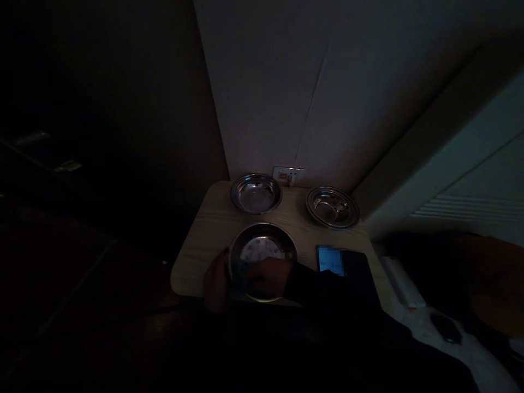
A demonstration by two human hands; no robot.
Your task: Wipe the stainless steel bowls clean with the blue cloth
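Note:
A round stainless steel bowl (286, 240) lies at the near edge of a small pale wooden table (196, 262). My left hand (215, 281) grips its left rim. Inside the bowl, my right hand (270, 275) is closed on a teal cloth (241, 270), pressed toward the left inner wall. The dim light and blur hide the cloth's edges and the fingertips. Behind stands a second steel bowl (256, 194). To its right are more steel bowls (332, 207) that look stacked; how many I cannot tell.
A lit phone (331, 259) lies right of the bowl, beside a dark flat object (360, 267). On the wall behind the table is a socket (289, 174) with a plug in it. A dark oval object (446, 327) rests on a pale surface at the lower right.

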